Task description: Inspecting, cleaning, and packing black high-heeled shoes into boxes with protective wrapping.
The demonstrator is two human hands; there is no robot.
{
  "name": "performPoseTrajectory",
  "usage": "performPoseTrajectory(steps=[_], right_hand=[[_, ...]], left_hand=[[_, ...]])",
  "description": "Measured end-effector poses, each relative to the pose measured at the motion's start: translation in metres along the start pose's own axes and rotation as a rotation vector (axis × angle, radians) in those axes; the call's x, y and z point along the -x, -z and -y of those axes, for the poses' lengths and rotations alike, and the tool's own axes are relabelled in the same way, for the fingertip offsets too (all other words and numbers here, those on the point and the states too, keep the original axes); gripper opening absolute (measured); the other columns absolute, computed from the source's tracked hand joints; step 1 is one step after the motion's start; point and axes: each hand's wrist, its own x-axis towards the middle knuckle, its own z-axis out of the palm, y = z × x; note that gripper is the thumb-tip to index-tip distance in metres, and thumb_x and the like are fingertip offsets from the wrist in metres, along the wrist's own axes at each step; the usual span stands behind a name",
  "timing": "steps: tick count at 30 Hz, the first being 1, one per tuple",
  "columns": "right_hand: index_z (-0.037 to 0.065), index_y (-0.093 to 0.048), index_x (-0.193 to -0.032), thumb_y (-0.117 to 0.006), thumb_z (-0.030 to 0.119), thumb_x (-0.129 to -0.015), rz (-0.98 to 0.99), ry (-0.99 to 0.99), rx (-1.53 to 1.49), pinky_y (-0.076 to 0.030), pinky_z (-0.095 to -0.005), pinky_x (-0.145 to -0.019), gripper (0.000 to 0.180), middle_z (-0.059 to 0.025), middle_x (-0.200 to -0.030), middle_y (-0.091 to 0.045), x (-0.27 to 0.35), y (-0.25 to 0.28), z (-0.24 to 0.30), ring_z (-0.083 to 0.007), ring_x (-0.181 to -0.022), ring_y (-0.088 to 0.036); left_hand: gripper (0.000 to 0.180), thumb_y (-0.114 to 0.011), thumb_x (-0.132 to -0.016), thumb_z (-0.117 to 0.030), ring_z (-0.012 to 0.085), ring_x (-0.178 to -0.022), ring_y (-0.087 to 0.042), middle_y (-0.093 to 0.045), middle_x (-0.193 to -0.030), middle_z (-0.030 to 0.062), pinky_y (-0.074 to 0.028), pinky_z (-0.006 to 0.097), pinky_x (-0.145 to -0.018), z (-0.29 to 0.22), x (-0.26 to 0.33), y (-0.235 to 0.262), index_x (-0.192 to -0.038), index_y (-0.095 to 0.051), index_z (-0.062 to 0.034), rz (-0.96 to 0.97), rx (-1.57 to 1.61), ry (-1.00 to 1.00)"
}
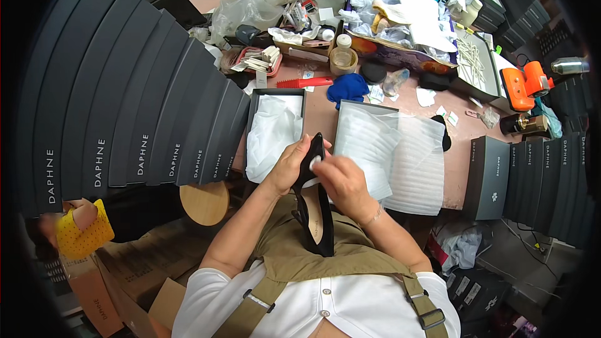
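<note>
One black shoe (315, 205), two white-lined boxes (280, 92) and one stool (205, 203) show.

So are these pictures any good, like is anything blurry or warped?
Head view, left: the stacked dark boxes bow strongly toward the blackened rim; head view, middle: the right hand looks slightly softer than the black shoe; head view, beyond the hands: the white foam sheet looks bright, its ridges readable.
</note>
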Motion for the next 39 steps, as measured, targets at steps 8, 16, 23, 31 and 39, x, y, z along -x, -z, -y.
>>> performPoseTrajectory(steps=[8, 16, 23, 31, 39], right_hand=[[0.008, -0.064, -0.090, -0.066, -0.004, -0.068, 0.024, 0.114, 0.069, -0.044, -0.0336, -0.059, 0.025, -0.0041, -0.082, -0.058, 0.002, 0.001, 0.013, -0.0231, -0.068, -0.055], [0.009, -0.065, -0.092, -0.064, -0.002, -0.068, 0.011, 0.119, 0.123, -0.042, -0.0340, -0.060, 0.026, -0.0042, -0.082, -0.059, -0.004, 0.002, 0.005, -0.0232, -0.069, -0.056], [0.002, -0.062, -0.091, -0.066, 0.000, -0.077, -0.205, -0.245, -0.024, -0.046, -0.0301, -0.060, 0.014, -0.0109, -0.083, -0.059, -0.032, 0.021, -0.055, -0.0252, -0.070, -0.059], [-0.002, -0.064, -0.089, -0.065, 0.004, -0.085, -0.084, -0.596, -0.286, -0.044, -0.0221, -0.061, 0.007, -0.0033, -0.080, -0.059, 0.026, 0.025, -0.053, -0.0084, -0.069, -0.055], [0.001, -0.065, -0.093, -0.064, 0.006, -0.085, -0.424, -0.474, 0.041, -0.045, -0.0238, -0.063, 0.010, -0.0053, -0.080, -0.062, -0.016, 0.108, -0.112, -0.0103, -0.070, -0.055]], left_hand=[[0.051, -0.030, -0.102, -0.040, 0.0110, -0.091, -0.059, -0.063, -0.098, 0.0058, -0.047, 0.026, -0.084, -0.003, 0.005, -0.002, -0.114, -0.058, 0.0013, 0.004, 0.010, 0.014], [0.050, -0.032, -0.102, -0.040, 0.0103, -0.093, -0.058, -0.063, -0.102, 0.0062, -0.046, 0.024, -0.084, 0.000, 0.000, -0.004, -0.111, -0.061, 0.0006, -0.011, -0.010, 0.009], [0.057, -0.026, -0.101, -0.044, 0.0182, -0.089, -0.064, -0.065, -0.093, 0.0108, -0.052, 0.029, -0.078, -0.003, 0.002, -0.007, -0.120, -0.051, 0.0034, 0.039, 0.004, 0.019], [0.058, -0.026, -0.101, -0.046, 0.0197, -0.091, -0.064, -0.065, -0.095, 0.0114, -0.053, 0.031, -0.080, 0.007, -0.004, 0.005, -0.119, -0.051, 0.0023, 0.020, 0.077, 0.031], [0.056, -0.028, -0.099, -0.050, 0.0241, -0.093, -0.064, -0.063, -0.094, 0.0128, -0.052, 0.035, -0.082, 0.019, -0.008, 0.016, -0.110, -0.054, -0.0011, 0.030, 0.263, 0.024]])
